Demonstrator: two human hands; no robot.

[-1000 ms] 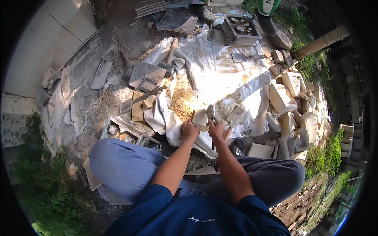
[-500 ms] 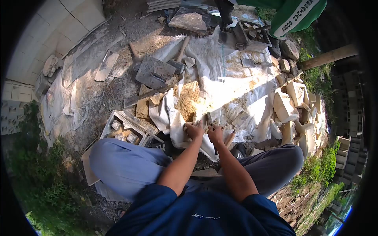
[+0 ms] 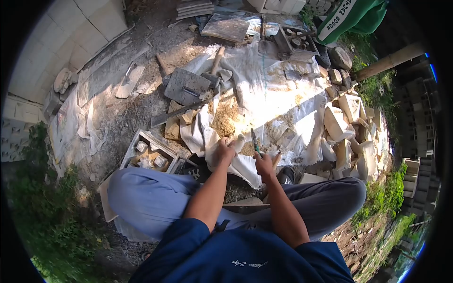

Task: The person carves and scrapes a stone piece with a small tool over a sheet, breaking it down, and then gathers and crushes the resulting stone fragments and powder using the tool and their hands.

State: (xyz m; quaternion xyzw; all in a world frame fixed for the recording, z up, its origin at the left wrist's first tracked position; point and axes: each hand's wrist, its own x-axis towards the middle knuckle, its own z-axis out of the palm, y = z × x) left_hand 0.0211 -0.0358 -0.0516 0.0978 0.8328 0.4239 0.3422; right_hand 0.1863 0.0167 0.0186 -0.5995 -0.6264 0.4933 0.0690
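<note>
My left hand (image 3: 225, 150) is closed round a small pale stone piece (image 3: 239, 141) whose end sticks out toward the upper right. To its right my right hand (image 3: 265, 164) grips a trowel-like tool (image 3: 255, 140) with a narrow dark blade and greenish neck, its tip pointing up and away from me. The two hands are apart, over the near edge of a white sheet (image 3: 245, 169). Just beyond them lies a heap of yellowish sand (image 3: 224, 118). A flat grey stone (image 3: 286, 138) rests on the sheet to the right.
A square metal trowel (image 3: 186, 87) and a wooden-handled hammer (image 3: 218, 61) lie beyond the sand. At the left is a box of stone pieces (image 3: 151, 158); at the right, piled pale blocks (image 3: 339, 123). A person in a green garment (image 3: 354, 21) is at the upper right.
My hands have moved slightly apart, and the tool in my right hand shows more of its blade. The person in green has shifted at the upper right.
</note>
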